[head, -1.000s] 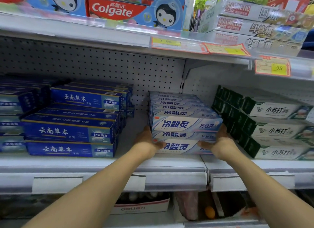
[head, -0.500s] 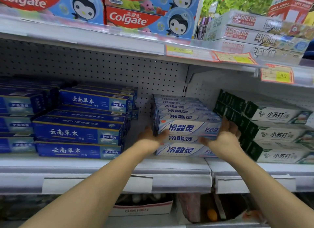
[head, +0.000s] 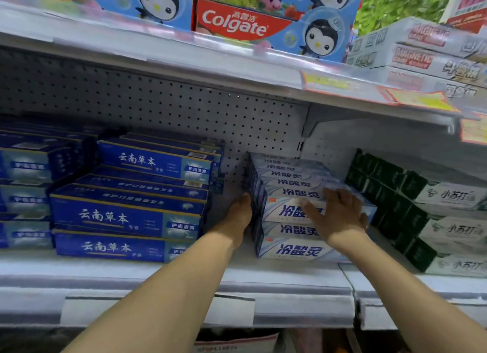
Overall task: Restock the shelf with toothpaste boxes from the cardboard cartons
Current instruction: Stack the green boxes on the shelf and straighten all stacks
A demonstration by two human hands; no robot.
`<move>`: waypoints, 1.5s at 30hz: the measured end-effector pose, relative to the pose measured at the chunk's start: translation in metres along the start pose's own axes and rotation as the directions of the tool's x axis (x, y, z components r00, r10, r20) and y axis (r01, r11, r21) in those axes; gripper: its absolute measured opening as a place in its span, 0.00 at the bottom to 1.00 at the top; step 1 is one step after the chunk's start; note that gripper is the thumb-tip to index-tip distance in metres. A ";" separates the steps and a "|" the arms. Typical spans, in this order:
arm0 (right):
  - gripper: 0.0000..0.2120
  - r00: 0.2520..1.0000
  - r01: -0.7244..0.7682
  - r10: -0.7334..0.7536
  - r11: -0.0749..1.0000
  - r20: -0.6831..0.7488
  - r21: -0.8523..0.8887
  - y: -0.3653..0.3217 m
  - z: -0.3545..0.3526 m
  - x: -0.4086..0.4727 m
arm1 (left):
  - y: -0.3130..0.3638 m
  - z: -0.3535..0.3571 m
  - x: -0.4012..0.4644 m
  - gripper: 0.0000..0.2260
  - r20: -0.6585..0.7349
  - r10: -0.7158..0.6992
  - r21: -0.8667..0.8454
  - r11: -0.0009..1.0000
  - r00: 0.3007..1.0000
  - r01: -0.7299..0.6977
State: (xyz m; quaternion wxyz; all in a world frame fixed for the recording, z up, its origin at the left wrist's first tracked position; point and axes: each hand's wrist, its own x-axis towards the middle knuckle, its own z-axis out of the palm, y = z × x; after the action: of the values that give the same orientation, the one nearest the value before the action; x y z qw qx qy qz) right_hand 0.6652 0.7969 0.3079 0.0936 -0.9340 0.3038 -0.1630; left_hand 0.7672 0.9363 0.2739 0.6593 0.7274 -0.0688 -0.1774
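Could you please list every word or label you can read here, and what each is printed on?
"Colgate" and "高露洁": red box, top shelf.
"云南草本": blue boxes.
"冷酸灵": white boxes.
"小苏打": green-and-white boxes.
"MAGNETIC": game boxes, blurred.
Price tags: unreadable.

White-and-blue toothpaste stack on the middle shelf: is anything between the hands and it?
No, nothing visible. The left hand lies flat against the left end of the white-and-blue toothpaste box stack, and the right hand rests with spread fingers on the front of its upper boxes. The dark blue boxes and green-and-white boxes stand apart at the sides.
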 end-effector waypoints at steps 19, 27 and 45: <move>0.49 0.982 -0.181 0.181 0.983 -0.043 0.013 0.038 -0.014 0.035 | 0.006 0.007 0.022 0.24 0.017 0.021 0.017 1.000 1.000 -0.021; 0.47 0.993 -0.116 0.116 0.993 -0.010 0.015 0.045 -0.015 0.035 | 0.017 0.007 0.019 0.28 -0.011 -0.028 -0.076 0.997 1.000 0.027; 0.46 1.000 0.023 -0.023 0.997 -0.003 0.068 0.032 -0.012 0.030 | 0.036 -0.001 0.017 0.19 0.034 0.065 -0.081 0.995 0.997 -0.062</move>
State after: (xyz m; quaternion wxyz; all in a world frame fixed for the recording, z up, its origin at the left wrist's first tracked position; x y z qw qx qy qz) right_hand 0.6667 0.7525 0.3180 0.1230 -0.9335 0.2876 -0.1752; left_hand 0.7882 0.9272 0.3064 0.6917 0.6947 -0.0968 -0.1720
